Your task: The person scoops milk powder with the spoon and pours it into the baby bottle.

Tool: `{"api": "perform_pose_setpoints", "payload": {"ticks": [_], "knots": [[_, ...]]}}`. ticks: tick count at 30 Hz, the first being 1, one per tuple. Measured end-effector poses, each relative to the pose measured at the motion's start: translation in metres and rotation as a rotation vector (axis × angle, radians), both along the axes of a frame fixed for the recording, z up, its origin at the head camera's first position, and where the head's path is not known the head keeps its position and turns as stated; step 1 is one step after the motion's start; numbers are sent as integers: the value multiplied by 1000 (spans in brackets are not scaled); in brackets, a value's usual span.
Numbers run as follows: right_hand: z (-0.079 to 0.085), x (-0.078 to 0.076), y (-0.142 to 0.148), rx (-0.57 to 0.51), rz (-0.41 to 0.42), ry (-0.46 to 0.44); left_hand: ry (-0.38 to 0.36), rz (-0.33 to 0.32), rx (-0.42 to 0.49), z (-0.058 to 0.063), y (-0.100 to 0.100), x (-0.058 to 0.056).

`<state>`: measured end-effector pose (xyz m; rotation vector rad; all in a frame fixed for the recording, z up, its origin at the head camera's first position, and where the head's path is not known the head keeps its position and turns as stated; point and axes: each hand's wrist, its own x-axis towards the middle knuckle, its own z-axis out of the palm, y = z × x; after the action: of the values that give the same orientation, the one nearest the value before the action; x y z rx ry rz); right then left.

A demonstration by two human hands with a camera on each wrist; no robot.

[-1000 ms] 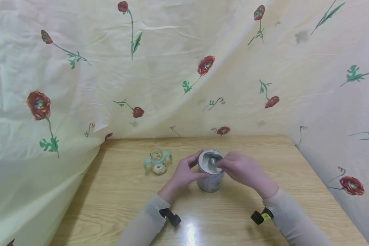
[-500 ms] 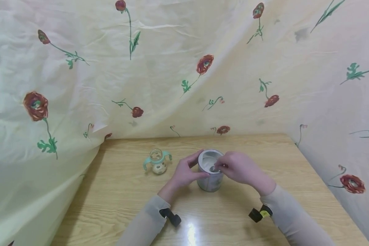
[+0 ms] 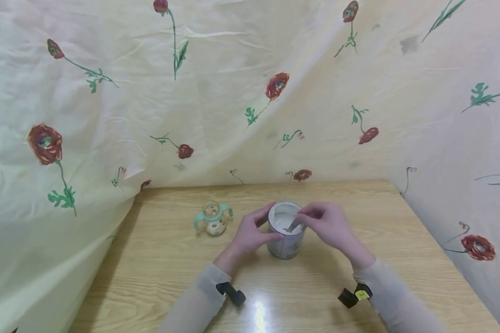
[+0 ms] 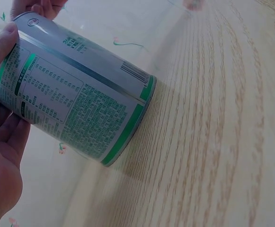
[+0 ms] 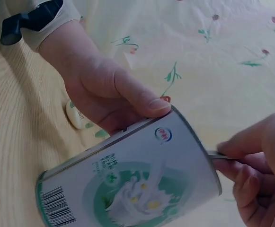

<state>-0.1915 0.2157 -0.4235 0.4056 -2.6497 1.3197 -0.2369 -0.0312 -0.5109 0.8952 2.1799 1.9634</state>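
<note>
A milk powder can (image 3: 284, 248), open at the top, stands upright on the table. My left hand (image 3: 252, 232) grips its upper left side, thumb in front and fingers behind; in the left wrist view, green-and-white print covers the can (image 4: 80, 90). At the can's right rim my right hand (image 3: 328, 225) pinches the handle of a metal spoon (image 3: 293, 225), which slants down into the opening. Pale powder shows inside, and the spoon's lower end cannot be made out. The right wrist view shows its handle (image 5: 219, 155) between thumb and fingers.
Left of the can stands a baby bottle (image 3: 214, 225) without a cap, with two mint-green handles and a dotted pattern. A flowered cloth (image 3: 216, 106) hangs behind and along both sides of the wooden table (image 3: 171, 286).
The spoon has gone from the middle of the opening toward the can's near right side and now slants. My right hand has turned and risen slightly. The left hand stays on the can.
</note>
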Motion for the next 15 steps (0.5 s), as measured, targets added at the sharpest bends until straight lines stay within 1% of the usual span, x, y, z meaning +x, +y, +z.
{"api": "perform_pose_setpoints", "payload": {"ticks": [3,6,11,15], "knots": [[-6,4,5,-88,-111,-14,-10,-3,1,-1,0,1],[-13,7,9,-172,-187,-41,-17,-3,7,0,0,1],[-24,6,13,-308,-250,-91,-15,-8,20,1,-1,1],[-32,5,16,-477,-282,-123,-8,-15,22,1,0,1]]}}
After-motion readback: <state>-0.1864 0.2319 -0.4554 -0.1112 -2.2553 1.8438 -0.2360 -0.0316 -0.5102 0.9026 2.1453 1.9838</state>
